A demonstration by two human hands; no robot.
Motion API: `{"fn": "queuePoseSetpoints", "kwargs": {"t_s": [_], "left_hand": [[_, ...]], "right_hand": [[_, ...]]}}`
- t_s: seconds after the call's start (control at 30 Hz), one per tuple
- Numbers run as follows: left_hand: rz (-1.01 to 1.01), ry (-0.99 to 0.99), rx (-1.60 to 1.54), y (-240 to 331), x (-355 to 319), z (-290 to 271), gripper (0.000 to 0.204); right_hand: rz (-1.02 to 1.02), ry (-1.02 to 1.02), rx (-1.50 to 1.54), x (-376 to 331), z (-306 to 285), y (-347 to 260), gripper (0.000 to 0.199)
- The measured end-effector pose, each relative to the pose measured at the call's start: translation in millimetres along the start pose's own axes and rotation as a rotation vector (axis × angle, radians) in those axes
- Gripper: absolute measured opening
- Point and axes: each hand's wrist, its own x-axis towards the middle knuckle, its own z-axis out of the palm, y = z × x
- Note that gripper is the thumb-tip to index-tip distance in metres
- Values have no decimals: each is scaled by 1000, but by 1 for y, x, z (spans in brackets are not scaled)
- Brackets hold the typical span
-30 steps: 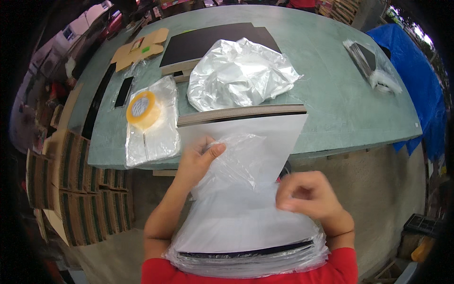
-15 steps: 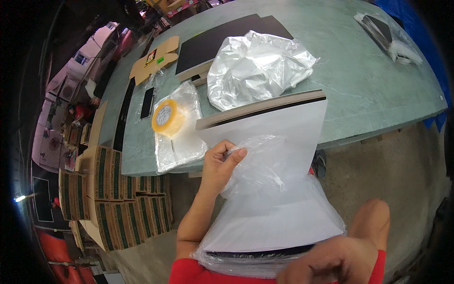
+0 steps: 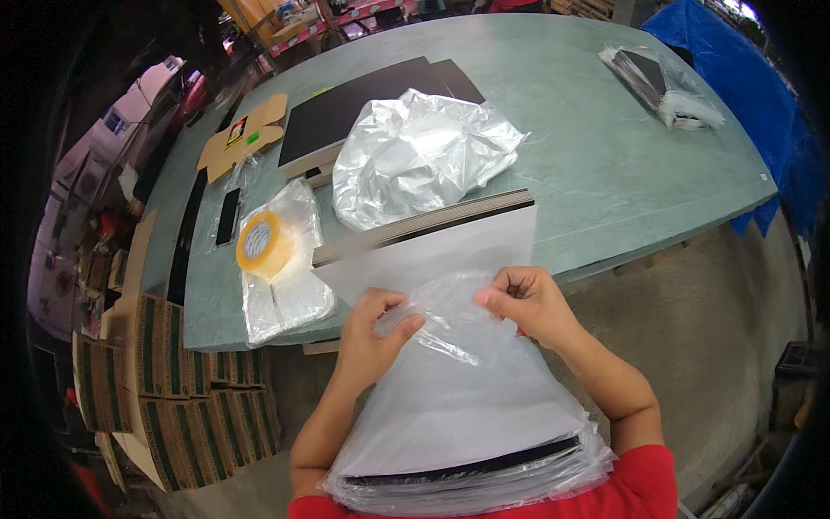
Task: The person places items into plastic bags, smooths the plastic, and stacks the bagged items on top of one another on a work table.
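Observation:
My left hand (image 3: 367,337) and my right hand (image 3: 534,307) pinch the edge of a thin clear plastic bag (image 3: 450,324), one on each side of its mouth. Just beyond them, a stack of boards (image 3: 471,238) with a white face leans at the table's near edge, its layered black and grey-brown edges pointing up. Whether its lower end lies inside the bag, I cannot tell. Close to my body, a pile of plastic-wrapped sheets (image 3: 475,476) rests on my lap, a black edge showing through.
On the green table (image 3: 596,190) are a crumpled clear plastic bag (image 3: 424,156), black boards (image 3: 346,112), a tape roll (image 3: 258,245) on flat plastic bags (image 3: 298,303), a phone (image 3: 227,216), a flattened carton (image 3: 242,134) and bagged boards (image 3: 640,73). Cardboard cartons (image 3: 207,424) stand at lower left.
My right hand has risen from near my lap to take the right side of the bag's edge. The bag is spread wider, and the view has turned to the right.

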Motion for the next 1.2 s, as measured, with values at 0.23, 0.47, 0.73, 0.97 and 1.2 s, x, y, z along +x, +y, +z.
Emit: {"fn": "queuePoseSetpoints", "kwargs": {"t_s": [0.23, 0.47, 0.73, 0.97, 1.2], "left_hand": [[-147, -348, -346, 40, 7, 4, 16], [-426, 351, -273, -45, 9, -53, 13], [-222, -332, -443, 50, 7, 2, 14], [-444, 441, -349, -11, 14, -76, 18], [-198, -357, -448, 37, -6, 7, 11]], "right_hand": [[10, -149, 411, 8, 2, 22, 16], [-37, -123, 628, -4, -16, 19, 10], [6, -351, 658, 15, 25, 25, 25], [-46, -143, 331, 1, 10, 18, 21], [93, -254, 510, 13, 30, 23, 22]]}}
